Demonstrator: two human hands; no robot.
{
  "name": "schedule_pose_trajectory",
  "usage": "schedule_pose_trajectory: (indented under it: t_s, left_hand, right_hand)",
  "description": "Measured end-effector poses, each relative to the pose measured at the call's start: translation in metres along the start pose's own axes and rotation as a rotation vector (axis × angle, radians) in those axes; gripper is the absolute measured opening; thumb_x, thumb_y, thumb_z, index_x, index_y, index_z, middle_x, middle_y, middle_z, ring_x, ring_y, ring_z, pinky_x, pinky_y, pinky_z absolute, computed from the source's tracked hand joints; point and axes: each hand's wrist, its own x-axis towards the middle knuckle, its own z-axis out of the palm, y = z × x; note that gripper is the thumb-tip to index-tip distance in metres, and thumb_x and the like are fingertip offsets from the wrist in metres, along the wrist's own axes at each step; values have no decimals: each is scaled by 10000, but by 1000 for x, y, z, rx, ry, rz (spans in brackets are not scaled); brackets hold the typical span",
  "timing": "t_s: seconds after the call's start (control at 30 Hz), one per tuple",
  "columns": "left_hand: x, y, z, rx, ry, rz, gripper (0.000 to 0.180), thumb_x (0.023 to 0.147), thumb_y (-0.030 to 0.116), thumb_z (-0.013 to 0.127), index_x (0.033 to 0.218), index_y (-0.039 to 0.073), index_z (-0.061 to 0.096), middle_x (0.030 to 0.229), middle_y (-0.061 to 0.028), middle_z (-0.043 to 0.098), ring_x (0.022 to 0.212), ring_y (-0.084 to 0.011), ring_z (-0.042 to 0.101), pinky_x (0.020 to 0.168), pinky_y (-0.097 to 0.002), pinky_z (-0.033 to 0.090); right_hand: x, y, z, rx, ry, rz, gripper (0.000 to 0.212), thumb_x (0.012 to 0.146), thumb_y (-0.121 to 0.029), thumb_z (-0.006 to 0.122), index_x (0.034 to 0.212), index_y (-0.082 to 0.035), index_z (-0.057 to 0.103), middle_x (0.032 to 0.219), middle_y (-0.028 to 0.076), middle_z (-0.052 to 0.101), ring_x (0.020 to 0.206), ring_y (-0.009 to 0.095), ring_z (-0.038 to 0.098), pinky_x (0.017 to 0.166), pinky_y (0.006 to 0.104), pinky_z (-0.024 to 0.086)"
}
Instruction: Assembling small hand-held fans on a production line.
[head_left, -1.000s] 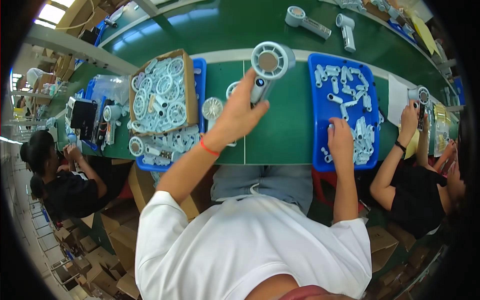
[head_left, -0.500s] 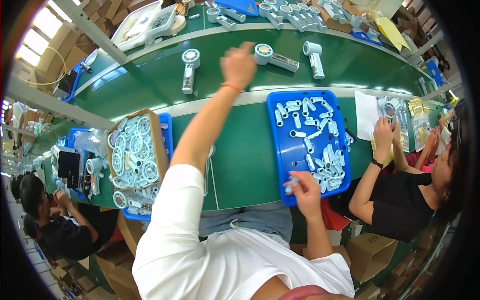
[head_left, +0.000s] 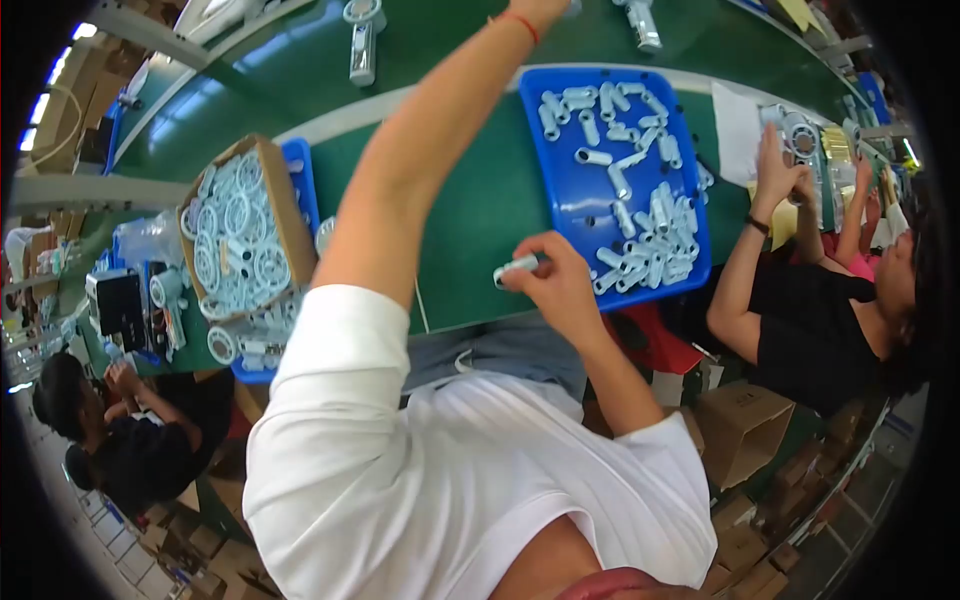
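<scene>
My right hand (head_left: 562,285) pinches a small light-blue plastic handle part (head_left: 515,270) above the green table, left of a blue tray (head_left: 575,240). In the tray lie several similar parts (head_left: 655,245), spread at the far side and heaped near its close edge. My left arm reaches far forward over the green belt (head_left: 455,40). Only the back of my left hand (head_left: 540,8) shows at the upper edge; its fingers are out of the picture. A sliver of a pale part shows beside it. Handheld fan bodies (head_left: 362,50) lie on the belt to either side.
At my left stands a cardboard box (head_left: 284,205) of light-blue rings, with a blue tray (head_left: 306,185) beneath and beside it. A co-worker's hands (head_left: 782,180) handle a part at the right, near a white sheet (head_left: 735,135). Another person (head_left: 140,430) sits at the left.
My right hand has carried the small part from the tray's near edge leftward over the table. My left hand has gone farther forward and right, mostly out of view. The whole view has tilted down.
</scene>
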Motion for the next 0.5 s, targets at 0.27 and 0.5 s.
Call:
schedule_pose_trajectory:
  t_s: [0.27, 0.5]
  left_hand:
    - [-132, 161, -215, -347, -245, -116, 428, 815, 244, 593, 1155, 102, 376, 905, -132, 552, 800, -238, 594, 712, -356, 480]
    - [-352, 128, -245, -596, -100, -798, 509, 710, 55, 693, 1121, 44, 392, 879, -49, 524, 688, -110, 545, 644, -245, 463]
  right_hand:
    - [18, 39, 21, -607, -202, -376, 206, 732, -84, 657, 934, -52, 630, 896, 66, 543, 721, 212, 588, 653, 315, 473]
    - [17, 37, 20, -1247, -155, -935, 252, 633, -132, 676, 874, -106, 609, 774, 28, 548, 667, 193, 528, 559, 319, 426]
